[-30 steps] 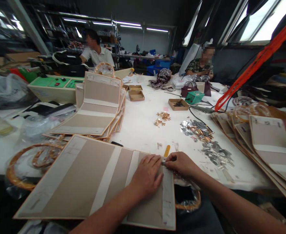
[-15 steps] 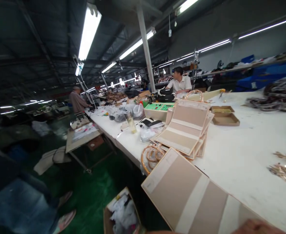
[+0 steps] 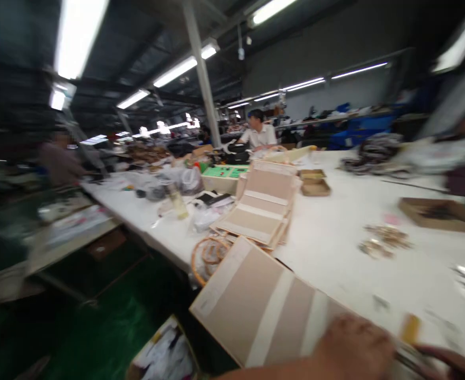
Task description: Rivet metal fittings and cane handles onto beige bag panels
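A large beige panel [image 3: 252, 301] with pale cross strips lies at the table's front edge, its near corner jutting past it. My left hand [image 3: 357, 343] rests at the panel's right end, its forearm crossing the bottom of the view. Its fingers look curled, knuckles up; what they hold is hidden. Part of my right hand [image 3: 459, 364] shows at the bottom right corner, blurred and cut off. Between the hands is a dark, partly metallic thing too smeared to name. Behind the panel stands a stack of similar beige panels [image 3: 262, 200].
Round orange-brown handles [image 3: 210, 256] lie left of the stack. Gold metal pieces [image 3: 386, 240] and a shallow cardboard box [image 3: 442, 214] are on the white table [image 3: 327, 253]. Below its edge stands a box of scraps [image 3: 164, 351]. A person in white [image 3: 259, 134] is across the table.
The view has turned right, so the table and stack sit further left. More of my left hand shows, and part of my right hand has come into view.
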`<state>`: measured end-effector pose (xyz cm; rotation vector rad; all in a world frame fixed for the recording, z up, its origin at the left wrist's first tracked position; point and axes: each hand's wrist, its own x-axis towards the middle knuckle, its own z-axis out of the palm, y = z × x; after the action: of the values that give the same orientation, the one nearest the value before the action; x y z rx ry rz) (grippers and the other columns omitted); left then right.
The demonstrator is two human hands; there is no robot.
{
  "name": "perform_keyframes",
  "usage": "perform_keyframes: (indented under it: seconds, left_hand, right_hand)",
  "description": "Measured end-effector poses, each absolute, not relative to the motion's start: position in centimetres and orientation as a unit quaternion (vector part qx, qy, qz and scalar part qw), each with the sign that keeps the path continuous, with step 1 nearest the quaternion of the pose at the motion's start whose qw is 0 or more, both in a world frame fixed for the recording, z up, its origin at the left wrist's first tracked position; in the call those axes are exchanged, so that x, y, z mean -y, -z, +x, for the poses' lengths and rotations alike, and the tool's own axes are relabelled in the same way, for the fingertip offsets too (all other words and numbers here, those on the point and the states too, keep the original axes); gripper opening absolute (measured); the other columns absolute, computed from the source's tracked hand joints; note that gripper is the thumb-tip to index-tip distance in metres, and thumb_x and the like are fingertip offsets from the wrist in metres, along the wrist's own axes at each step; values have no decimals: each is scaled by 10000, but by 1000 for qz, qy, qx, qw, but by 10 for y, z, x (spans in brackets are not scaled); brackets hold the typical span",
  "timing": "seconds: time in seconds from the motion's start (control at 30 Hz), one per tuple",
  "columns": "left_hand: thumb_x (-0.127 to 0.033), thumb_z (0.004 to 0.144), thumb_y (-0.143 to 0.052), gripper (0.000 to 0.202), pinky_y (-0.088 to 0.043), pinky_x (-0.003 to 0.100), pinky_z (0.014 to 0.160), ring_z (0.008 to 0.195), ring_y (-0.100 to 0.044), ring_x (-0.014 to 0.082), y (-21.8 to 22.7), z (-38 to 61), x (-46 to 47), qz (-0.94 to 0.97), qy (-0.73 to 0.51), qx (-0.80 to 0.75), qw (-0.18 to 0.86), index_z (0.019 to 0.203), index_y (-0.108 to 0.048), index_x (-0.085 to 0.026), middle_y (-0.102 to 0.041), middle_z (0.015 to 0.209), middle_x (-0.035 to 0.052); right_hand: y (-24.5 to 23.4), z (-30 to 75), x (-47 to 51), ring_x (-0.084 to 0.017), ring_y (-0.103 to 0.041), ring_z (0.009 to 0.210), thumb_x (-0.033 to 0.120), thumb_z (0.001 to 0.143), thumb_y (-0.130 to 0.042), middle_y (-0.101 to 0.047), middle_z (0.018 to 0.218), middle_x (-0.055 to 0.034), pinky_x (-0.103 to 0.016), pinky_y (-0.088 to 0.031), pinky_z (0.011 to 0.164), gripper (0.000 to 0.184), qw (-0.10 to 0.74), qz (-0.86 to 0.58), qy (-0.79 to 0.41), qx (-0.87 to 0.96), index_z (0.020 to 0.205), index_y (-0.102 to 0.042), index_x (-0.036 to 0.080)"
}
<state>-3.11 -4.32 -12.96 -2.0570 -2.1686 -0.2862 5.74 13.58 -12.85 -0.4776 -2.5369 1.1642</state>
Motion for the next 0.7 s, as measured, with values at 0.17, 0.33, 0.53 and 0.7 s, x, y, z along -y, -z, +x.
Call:
perform_keyframes:
  seconds: [0.17, 0.33, 0.53, 0.7]
  left_hand:
    - [-444, 1021, -470, 573, -318, 507, 1306, 1501, -378, 246, 143, -46, 29, -622, 233, 747, -30, 1564, -423, -265, -439, 1621, -13]
    - [-319, 963, -568, 602, -471, 518, 1208, 1453, -443, 247, 148, -58, 25, -657, 189, 727, 67, 1545, -445, -229, -477, 1594, -8]
    - [-310, 842, -666, 636, -579, 405, 1050, 1329, -539, 219, 153, -63, 21, -665, 178, 686, 235, 1453, -539, -190, -593, 1484, -14]
    - [-258, 764, -623, 605, -552, 355, 991, 1271, -549, 201, 152, -68, 13, -663, 185, 657, 308, 1363, -607, -176, -662, 1386, -19]
  right_hand:
    - [88, 100, -186, -205, -648, 787, 498, 917, -564, -699, 821, -35, -347, -455, 775, 340, 86, -288, -293, 908, 1014, -782, 257]
    - [72, 61, -230, -175, -659, 824, 369, 898, -651, -736, 903, -26, -288, -441, 783, 262, 80, -344, -228, 907, 1056, -798, 221]
    - [69, -19, -271, -209, -679, 980, 355, 877, -675, -748, 1100, -41, -297, -451, 846, 335, 94, -366, -200, 904, 1177, -778, 249]
    - [69, -47, -298, -223, -679, 985, 306, 871, -656, -749, 1102, -43, -301, -452, 804, 238, 83, -372, -177, 908, 1044, -808, 246]
